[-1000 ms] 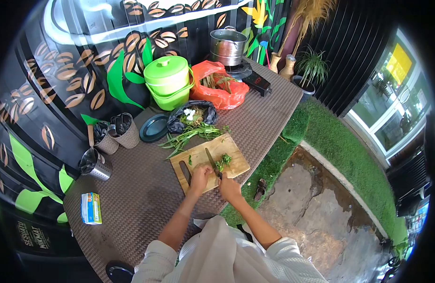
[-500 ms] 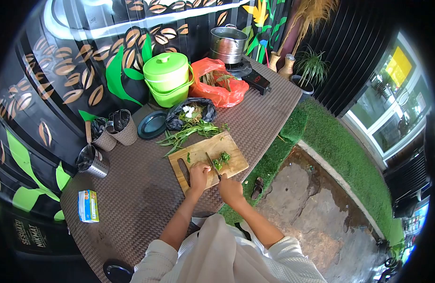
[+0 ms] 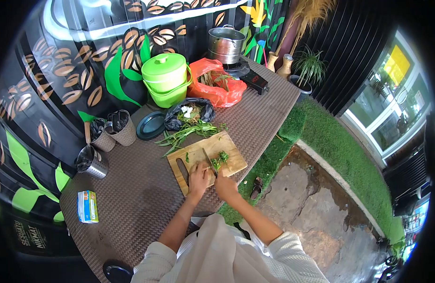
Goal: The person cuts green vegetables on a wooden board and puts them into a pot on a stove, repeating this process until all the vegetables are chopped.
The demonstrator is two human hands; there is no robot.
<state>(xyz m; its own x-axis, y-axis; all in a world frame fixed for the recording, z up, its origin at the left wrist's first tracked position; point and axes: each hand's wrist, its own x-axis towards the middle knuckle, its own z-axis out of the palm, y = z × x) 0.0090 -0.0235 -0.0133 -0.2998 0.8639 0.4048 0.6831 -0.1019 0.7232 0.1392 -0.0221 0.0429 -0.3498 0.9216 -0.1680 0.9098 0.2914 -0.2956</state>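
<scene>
My right hand is closed round the handle of a knife, whose blade lies across the wooden cutting board. Close to the blade's left side, my left hand presses its curled fingers down on the board; whatever is under them is hidden. Chopped green leaves lie in a small heap to the right of the blade. A few green scraps rest near the board's upper left part. Long leafy stems are spread just beyond the board's far edge.
Behind the stems sit a black plastic bag with plant scraps and a dark plate. Further back are a green lidded bucket, a red plastic bag and a steel pot on a stove. Utensil holders stand left.
The knife has shifted slightly to the left and away from me along with my right hand. My left hand's fingers have drawn back a little beside the blade. The leaf heap looks much the same.
</scene>
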